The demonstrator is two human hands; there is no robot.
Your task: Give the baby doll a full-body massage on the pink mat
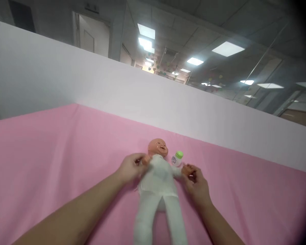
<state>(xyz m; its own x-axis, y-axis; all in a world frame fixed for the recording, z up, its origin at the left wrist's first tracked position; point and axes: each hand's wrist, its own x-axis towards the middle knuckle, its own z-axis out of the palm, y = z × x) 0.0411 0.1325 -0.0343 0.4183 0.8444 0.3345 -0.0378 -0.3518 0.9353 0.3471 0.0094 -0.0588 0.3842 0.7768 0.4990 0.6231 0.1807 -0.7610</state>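
Observation:
A baby doll (159,177) in white clothes lies on its back, its head toward the far side and its legs toward me. My left hand (132,166) is closed around the doll's hand on the left, beside its shoulder. On the other side, my right hand (197,185) grips the doll's other hand, with that arm stretched out sideways. A small clear bottle (177,159) with a green cap stands or lies close to the doll's head, just above its outstretched arm; neither of my hands touches it.
Pink cloth (104,149) with some creases covers the surface under the doll. Behind it runs a low white partition (132,92). Beyond that are a doorway (93,35) and a ceiling with lit panels (228,49).

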